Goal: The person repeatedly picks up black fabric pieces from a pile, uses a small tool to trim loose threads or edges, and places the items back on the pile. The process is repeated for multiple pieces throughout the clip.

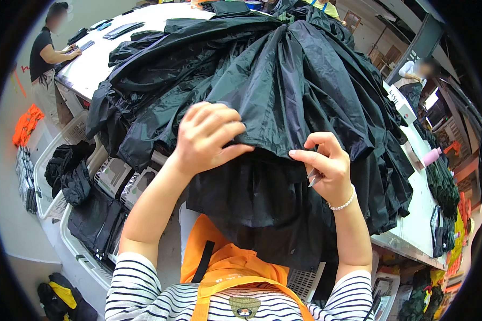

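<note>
A large heap of shiny black fabric (262, 101), gathered in long folds, hangs over the near edge of the table toward me. My left hand (210, 136) is closed over the fabric's hemmed edge, thumb below and fingers curled above. To its right, my right hand (328, 163) pinches the same hem between thumb and forefinger. A small pointed metal tool (314, 177), which looks like thread snips, is tucked in the right palm; most of it is hidden. Below the hem, more black cloth (251, 192) hangs down over my orange apron (225, 257).
White plastic baskets (48, 160) holding black garments and packages stand at my left. The white table (99, 64) reaches far back, with folded dark pieces on it. A pink bottle (431, 156) and a white box (399, 104) are at the right. Co-workers stand left, right and far back.
</note>
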Tool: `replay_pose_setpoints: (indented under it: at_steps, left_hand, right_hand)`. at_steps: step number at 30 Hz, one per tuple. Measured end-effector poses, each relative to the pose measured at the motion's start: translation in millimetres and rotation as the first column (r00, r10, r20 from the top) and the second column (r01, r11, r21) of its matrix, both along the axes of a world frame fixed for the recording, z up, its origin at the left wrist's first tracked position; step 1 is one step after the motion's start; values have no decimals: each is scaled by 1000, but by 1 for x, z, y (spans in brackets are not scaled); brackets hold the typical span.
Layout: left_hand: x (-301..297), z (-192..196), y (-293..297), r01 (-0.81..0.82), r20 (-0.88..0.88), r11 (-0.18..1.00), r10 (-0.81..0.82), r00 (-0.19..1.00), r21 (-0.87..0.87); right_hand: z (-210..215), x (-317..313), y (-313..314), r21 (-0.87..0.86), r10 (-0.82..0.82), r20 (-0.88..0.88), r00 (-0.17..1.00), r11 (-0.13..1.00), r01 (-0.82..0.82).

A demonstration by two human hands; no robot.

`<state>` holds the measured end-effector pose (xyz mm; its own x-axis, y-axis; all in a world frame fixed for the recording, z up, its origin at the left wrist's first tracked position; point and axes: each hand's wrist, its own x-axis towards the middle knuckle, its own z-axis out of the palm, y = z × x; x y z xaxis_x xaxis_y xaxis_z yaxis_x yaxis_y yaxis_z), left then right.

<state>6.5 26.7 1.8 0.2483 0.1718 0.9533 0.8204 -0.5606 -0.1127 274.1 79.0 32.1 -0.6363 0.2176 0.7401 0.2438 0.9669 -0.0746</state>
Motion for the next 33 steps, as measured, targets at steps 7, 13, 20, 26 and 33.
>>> replay_pose_setpoints:
  at_steps: [7, 13, 20, 26, 33]
  left_hand:
    - [-67, -29, -6, -112, 478, 948, 250, 842, -298]
    - [-29, -17, -17, -304, 103, 925, 333, 937, -227]
    - [-77, -67, -15, -350, 167, 578, 657, 735, -737]
    - [35, -93, 0, 92, 353, 744, 202, 913, -662]
    - [124, -77, 34, -3, 406, 968, 108, 908, -250]
  right_hand:
    - [-5, 7, 4, 46, -23, 22, 999, 999, 22]
    - [-11, -3, 3, 26, 6, -7, 1000, 1000, -6]
    - [-18, 31, 3, -427, -95, 177, 980, 890, 163]
    - [23, 32, -2, -556, -60, 214, 975, 813, 172]
    - [124, -81, -5, -224, -104, 260, 960, 961, 165]
